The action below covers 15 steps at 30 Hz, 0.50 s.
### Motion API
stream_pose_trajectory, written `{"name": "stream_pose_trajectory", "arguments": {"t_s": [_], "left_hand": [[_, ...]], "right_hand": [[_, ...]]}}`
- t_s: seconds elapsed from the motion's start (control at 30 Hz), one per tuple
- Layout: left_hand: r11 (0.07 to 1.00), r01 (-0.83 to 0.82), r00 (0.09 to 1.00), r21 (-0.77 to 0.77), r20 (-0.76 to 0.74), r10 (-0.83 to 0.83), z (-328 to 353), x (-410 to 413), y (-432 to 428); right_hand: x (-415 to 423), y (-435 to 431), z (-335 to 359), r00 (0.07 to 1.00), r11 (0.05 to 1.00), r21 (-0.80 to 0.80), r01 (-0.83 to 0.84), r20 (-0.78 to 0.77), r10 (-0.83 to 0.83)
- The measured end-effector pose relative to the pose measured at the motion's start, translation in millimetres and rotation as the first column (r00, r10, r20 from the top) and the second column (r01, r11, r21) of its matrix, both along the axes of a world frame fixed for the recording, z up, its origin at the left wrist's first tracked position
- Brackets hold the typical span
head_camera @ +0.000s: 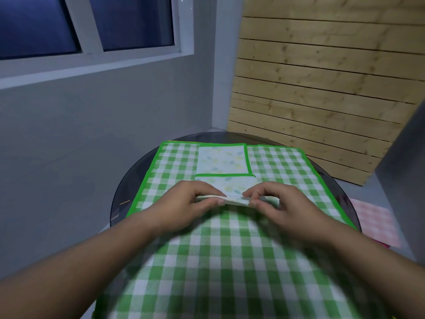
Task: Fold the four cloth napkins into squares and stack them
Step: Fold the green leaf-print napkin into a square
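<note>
Head view shows a leaf-print napkin lying near the middle of the green checked cloth, its near edge lifted and pinched between thumb and curled fingers of both the left hand and the right hand, which sit close together. Just beyond it, touching or nearly touching its far edge, a second leaf-print square lies flat, framed by a green border on its right and near sides. The checked cloth covers a round dark table, with a pink checked cloth off the table's right side and a plank wall behind.
</note>
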<state>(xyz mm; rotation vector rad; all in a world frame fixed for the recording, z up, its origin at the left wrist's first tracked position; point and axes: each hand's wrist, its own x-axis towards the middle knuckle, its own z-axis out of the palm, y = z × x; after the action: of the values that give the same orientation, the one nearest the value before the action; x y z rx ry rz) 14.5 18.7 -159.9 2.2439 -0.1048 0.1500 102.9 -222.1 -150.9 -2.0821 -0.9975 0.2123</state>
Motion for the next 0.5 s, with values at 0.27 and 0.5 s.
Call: {"name": "stream_pose_trajectory", "arguments": {"t_s": [0.27, 0.5], "left_hand": [[0.967, -0.014, 0.999, -0.255, 0.037, 0.024, 39, -13, -9], [0.856, -0.223, 0.957, -0.466, 0.064, 0.284, 53, 5, -14]], "right_hand": [[-5, -14, 7, 0.971, 0.987, 0.135, 0.087, -0.233, -0.054], [3, -10, -10, 0.914, 0.978, 0.118, 0.17, -0.39, -0.112]]}}
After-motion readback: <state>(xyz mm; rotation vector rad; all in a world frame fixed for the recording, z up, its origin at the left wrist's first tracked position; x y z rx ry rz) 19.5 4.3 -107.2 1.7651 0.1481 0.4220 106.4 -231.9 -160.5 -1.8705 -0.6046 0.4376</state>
